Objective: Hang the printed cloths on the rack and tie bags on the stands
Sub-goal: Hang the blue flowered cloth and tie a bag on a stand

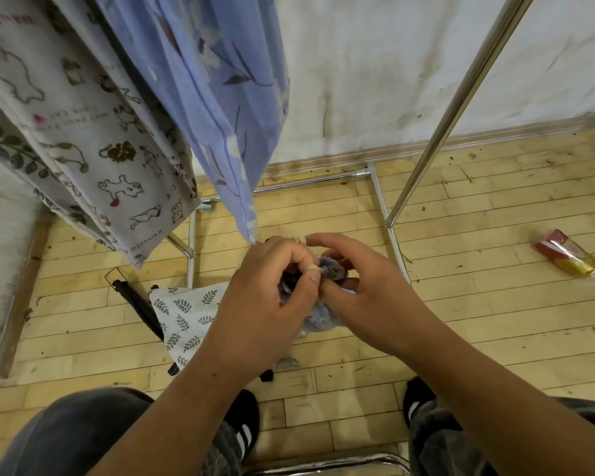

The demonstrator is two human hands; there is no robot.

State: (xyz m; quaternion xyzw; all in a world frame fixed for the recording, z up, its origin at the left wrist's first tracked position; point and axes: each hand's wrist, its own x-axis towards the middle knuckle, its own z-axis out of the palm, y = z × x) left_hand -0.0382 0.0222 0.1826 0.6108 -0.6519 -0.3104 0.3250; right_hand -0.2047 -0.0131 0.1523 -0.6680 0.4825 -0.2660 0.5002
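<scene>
While the left hand (265, 297) pinches a pale band (312, 268) between thumb and forefinger, the right hand (368, 304) curls its fingers (327, 242) round the gathered neck of the blue-grey bag (323, 317) at centre frame. The neck sits between both hands and the crumpled, soft body hangs floorward. The rack upright (461, 97) stands upper right, nearer the right hand. A blue printed cloth (203, 80) hangs upper left.
</scene>
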